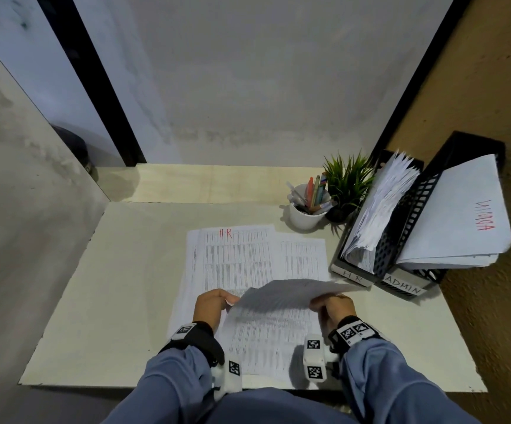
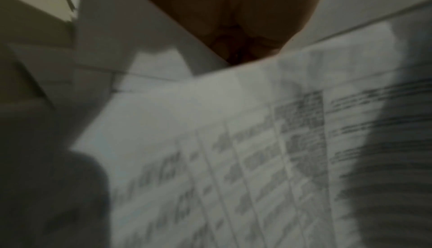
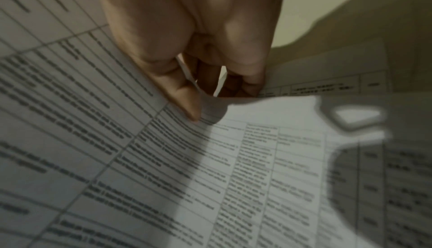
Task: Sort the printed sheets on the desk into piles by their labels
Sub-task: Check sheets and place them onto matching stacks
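Note:
I hold one printed sheet [image 1: 274, 313] raised over the desk, its far edge curled toward me so its label is hidden. My left hand [image 1: 228, 302] pinches its left edge and my right hand [image 1: 318, 302] pinches its right edge. In the right wrist view the right hand [image 3: 205, 93] has its thumb on top of the sheet [image 3: 163, 159] and its fingers curled beneath. The left wrist view is blurred and shows the left hand [image 2: 233, 48] at the sheet's [image 2: 233, 141] edge. Under it lies a loose stack [image 1: 235, 258] whose top sheet is marked HR in red [image 1: 226, 233].
Two black file trays stand at the right. The one labelled HR [image 1: 352, 275] is full of papers. The one labelled ADMIN [image 1: 404, 287] holds sheets, the top one [image 1: 462, 215] marked ADMIN. A white pen cup [image 1: 306, 209] and a small plant [image 1: 349, 182] sit behind the stack.

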`<state>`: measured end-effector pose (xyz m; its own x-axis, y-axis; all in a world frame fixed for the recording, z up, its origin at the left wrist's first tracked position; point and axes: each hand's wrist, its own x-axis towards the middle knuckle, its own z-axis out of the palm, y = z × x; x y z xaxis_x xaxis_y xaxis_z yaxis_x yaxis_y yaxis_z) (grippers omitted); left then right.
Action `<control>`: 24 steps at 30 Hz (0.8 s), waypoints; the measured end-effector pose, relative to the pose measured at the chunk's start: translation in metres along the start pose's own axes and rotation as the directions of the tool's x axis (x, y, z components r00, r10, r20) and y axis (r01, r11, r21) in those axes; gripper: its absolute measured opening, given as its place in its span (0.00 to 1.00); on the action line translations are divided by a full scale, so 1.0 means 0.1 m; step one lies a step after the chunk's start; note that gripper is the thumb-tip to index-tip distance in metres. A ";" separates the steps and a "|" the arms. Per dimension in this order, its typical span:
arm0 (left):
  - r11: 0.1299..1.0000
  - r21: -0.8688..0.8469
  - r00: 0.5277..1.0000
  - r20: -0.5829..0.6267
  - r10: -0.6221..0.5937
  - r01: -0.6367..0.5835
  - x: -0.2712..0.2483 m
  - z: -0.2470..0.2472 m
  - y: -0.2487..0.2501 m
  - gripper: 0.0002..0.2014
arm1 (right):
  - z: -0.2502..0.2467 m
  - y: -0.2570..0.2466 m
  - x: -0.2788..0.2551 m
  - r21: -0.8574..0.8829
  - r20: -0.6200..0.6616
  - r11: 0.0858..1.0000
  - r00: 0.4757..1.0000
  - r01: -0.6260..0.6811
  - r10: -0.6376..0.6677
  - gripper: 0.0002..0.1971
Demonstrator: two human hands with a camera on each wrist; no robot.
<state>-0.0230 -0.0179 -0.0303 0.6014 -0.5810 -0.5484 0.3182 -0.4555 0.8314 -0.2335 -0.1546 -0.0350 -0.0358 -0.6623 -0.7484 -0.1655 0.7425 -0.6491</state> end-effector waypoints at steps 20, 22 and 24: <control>0.820 0.519 0.948 -0.305 -0.086 0.241 0.28 -0.16 0.11 0.31 | 0.02 -0.03 -0.03 -0.130 -0.034 0.991 0.999 0.016 -0.021 0.12; 0.831 0.528 0.959 -0.281 -0.025 0.177 0.27 -0.18 0.11 0.25 | 0.02 -0.02 -0.04 -0.144 -0.040 0.989 0.999 0.009 -0.015 0.11; 0.843 0.529 0.955 -0.288 0.065 0.103 0.23 -0.19 0.14 0.18 | 0.02 -0.01 -0.05 -0.148 -0.039 0.989 0.999 0.015 -0.020 0.10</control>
<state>0.0097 -0.0245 -0.0298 0.8064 -0.3900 -0.4445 -0.0577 -0.8000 0.5972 -0.2311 -0.1518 -0.0308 -0.0707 -0.6808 -0.7291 -0.3096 0.7098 -0.6327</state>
